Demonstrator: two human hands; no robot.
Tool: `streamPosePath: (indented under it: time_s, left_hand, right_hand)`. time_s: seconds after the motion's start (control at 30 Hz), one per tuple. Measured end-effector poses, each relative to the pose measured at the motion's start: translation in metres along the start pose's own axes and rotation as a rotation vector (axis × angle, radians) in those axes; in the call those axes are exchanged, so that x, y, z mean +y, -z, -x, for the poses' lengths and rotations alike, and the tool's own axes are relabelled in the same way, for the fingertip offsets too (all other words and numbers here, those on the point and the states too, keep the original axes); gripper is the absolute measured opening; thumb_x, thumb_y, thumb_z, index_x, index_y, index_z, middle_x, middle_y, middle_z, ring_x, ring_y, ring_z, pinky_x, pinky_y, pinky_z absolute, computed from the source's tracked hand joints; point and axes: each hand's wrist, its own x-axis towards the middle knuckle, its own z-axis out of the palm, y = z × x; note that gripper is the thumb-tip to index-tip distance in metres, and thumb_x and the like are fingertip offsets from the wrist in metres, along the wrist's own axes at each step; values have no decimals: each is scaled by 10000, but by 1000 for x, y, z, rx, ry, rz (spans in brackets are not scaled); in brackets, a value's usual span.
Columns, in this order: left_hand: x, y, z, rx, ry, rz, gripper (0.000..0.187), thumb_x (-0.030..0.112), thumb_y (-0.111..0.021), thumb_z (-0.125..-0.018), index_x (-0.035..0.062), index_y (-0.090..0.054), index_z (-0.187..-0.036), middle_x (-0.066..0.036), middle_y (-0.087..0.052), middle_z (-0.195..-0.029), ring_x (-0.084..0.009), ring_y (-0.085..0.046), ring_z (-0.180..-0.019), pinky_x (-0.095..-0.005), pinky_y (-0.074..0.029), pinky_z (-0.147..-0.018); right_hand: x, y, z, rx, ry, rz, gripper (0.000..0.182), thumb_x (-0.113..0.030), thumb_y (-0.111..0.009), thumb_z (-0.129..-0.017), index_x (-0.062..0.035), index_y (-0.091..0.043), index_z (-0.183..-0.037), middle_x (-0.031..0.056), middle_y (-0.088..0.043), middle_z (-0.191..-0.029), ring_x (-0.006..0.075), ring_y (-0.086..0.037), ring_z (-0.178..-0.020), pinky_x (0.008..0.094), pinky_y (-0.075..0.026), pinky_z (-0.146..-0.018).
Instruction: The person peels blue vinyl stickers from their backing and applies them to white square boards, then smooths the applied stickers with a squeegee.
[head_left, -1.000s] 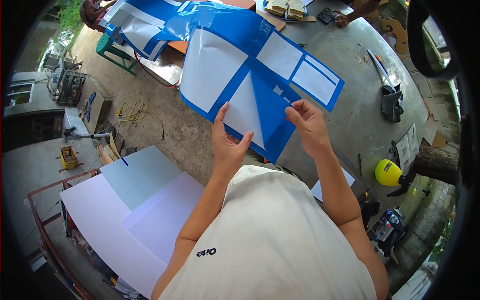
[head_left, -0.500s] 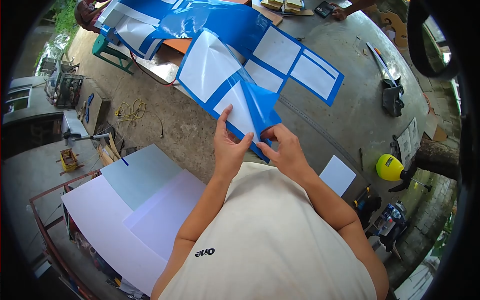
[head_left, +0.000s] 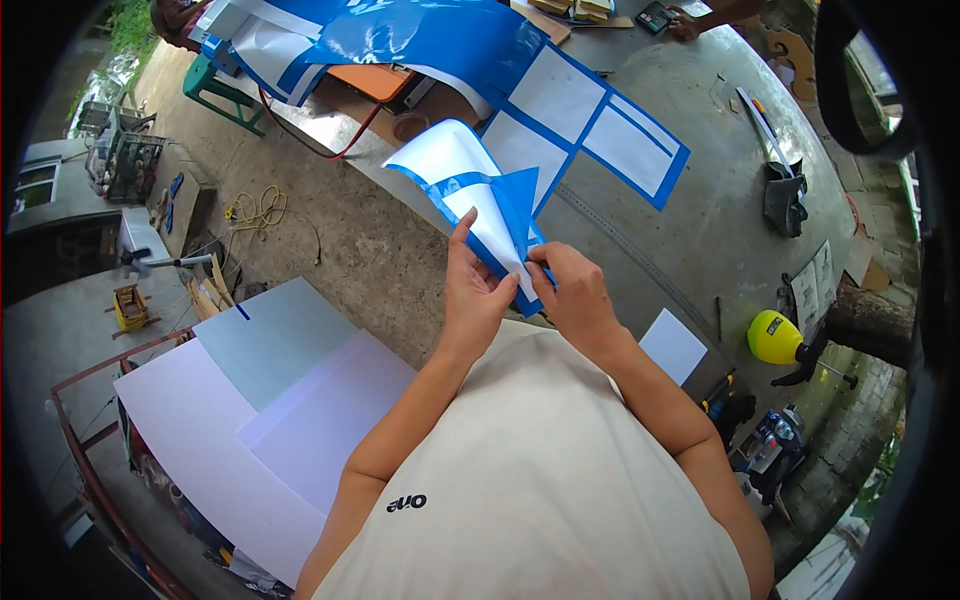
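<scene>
Between my hands is a blue-and-white vinyl sticker sheet point(head_left: 482, 210), its far end curling up and a blue flap folded back on its right side. My left hand point(head_left: 478, 295) grips the sheet's left edge, thumb on top and a finger stretched along it. My right hand point(head_left: 572, 285) pinches the near right part by the folded flap; the fingertips partly hide what they hold. Beyond lies a larger blue sheet point(head_left: 430, 40) with white panels point(head_left: 560, 95), spread over the table and an orange-topped object point(head_left: 372, 80).
A long metal ruler point(head_left: 615, 245) lies on the grey table point(head_left: 740, 200). To the right are a white card point(head_left: 672, 347) and a yellow spray bottle point(head_left: 775, 337). Large pale boards point(head_left: 230, 420) lie at left. Another person's hand point(head_left: 685, 24) is by a calculator point(head_left: 655, 17).
The held sheet has drawn away from the larger blue sheet and its far end now curls toward me. More of the orange-topped object shows. Both hands have shifted slightly right.
</scene>
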Motion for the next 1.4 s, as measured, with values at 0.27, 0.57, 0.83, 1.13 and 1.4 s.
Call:
streamPosePath:
  time_s: [0.27, 0.57, 0.83, 1.13, 1.4]
  left_hand:
    - [3, 2, 3, 43, 109, 146, 886, -139, -604, -848, 129, -192, -1586, -218, -583, -1291, -242, -626, -1170, -392, -515, -1035]
    - [-3, 8, 2, 80, 140, 147, 877, -119, -606, -862, 101, -139, -1571, -250, -596, -1269, -261, -663, -1133, -394, -577, -953]
    - [-10, 13, 0, 150, 181, 155, 881, -101, -638, -853, 80, -147, -1562, -257, -594, -1266, -277, -666, -1132, -403, -575, -956]
    - [-17, 15, -1, 163, 232, 160, 849, -78, -673, -850, 71, -204, -1543, -243, -603, -1241, -265, -670, -1107, -397, -571, -945]
    - [-32, 16, -3, 193, 241, 225, 770, -61, -685, -867, 54, -260, -1499, -229, -605, -1240, -255, -659, -1115, -382, -572, -938]
  right_hand:
    - [-5, 8, -4, -36, -340, -246, 124, -83, -662, -969, 17, -654, -1042, 192, -720, -871, 293, -715, -718, 376, -554, -658]
    - [2, 6, -5, -82, -274, -236, 176, -135, -686, -973, 18, -672, -1059, 158, -738, -892, 244, -733, -784, 361, -569, -706]
    - [-9, 6, 1, -252, -250, -247, 246, -92, -742, -907, 30, -673, -1110, 148, -727, -1021, 236, -722, -936, 340, -565, -874]
    - [-13, -5, 10, -176, -205, -107, 248, -85, -736, -858, 18, -658, -1070, 177, -667, -1027, 337, -684, -889, 385, -548, -782]
    - [-17, -5, 11, -174, -155, -85, 330, -132, -767, -845, 41, -654, -1102, 181, -662, -1072, 352, -684, -921, 400, -554, -795]
